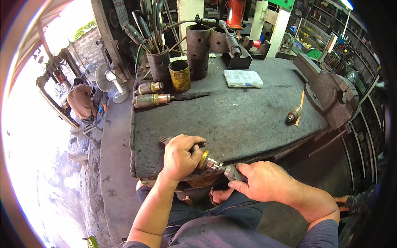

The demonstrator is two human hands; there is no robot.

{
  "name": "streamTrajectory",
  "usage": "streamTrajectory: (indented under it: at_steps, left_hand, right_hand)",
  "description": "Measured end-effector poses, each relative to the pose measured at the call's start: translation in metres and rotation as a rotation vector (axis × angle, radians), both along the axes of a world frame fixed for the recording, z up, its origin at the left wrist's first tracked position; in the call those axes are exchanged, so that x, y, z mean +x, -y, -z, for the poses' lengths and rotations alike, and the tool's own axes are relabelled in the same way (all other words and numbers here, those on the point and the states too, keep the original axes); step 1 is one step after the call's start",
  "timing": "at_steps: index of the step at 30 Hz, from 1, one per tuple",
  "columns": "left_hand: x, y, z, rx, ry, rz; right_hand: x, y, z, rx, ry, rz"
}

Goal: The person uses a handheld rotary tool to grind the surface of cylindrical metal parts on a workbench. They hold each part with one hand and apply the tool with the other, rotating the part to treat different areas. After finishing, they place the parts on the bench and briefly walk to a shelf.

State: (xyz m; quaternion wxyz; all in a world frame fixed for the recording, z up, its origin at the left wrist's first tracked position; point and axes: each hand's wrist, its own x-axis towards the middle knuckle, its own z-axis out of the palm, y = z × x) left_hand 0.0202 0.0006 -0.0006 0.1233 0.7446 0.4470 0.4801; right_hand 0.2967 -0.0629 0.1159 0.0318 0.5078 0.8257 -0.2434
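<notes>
My left hand (180, 156) is closed round a metal shaft part at the near edge of the workbench. Its splined end (163, 140) pokes out beyond the fist, and a yellow ring (203, 159) shows on the other side. A shiny stepped metal section (213, 164) runs from the ring towards my right hand (264, 180). That hand's thumb and fingers grip a grey metal piece (235, 173) in line with the shaft. Whether the two pieces are joined is hard to make out. My palm and fingers hide much of both.
Two armatures (153, 100) lie at the bench's left, near a yellow can (180, 76) and tool-filled metal cylinders (159, 64). Farther right are a plastic case (243, 78), a small gear part (293, 115) and a large vise (333, 97). A person (80, 99) sits beside a fan (108, 78).
</notes>
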Motion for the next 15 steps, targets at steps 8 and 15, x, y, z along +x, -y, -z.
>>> streamTrajectory:
  at_steps: [8,15]
  left_hand:
    - [0.0,0.0,0.0,-0.027,0.003,-0.012]
    - [0.0,0.001,0.0,-0.006,0.006,0.003]
  right_hand:
    - [0.006,0.002,-0.002,-0.016,0.001,0.03]
    - [0.011,0.005,-0.005,-0.045,0.01,0.044]
